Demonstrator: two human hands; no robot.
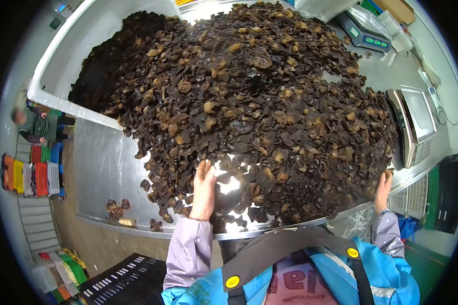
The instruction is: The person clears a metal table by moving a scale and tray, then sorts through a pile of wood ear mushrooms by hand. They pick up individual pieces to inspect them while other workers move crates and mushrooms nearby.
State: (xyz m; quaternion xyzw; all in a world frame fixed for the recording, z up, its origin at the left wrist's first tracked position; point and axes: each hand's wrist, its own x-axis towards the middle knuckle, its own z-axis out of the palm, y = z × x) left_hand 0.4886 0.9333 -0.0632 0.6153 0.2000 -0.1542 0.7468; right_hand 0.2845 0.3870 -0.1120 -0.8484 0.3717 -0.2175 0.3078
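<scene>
A broad heap of dark brown wood ear mushrooms covers much of the metal table. My left hand is at the heap's near edge, fingers stretched upward and resting against the loose pieces. At the heap's right side, near the table's front edge, is my right hand; its fingers point up, straight, beside the mushrooms. Neither hand shows anything gripped. Between the hands the mushrooms thin out, and shiny metal shows through.
A white foam box lies tipped at the left, mushrooms spilling from it. One scale stands right, another farther back. A pale ridged piece lies near the front-left edge. Stacked crates and a person are beyond the table.
</scene>
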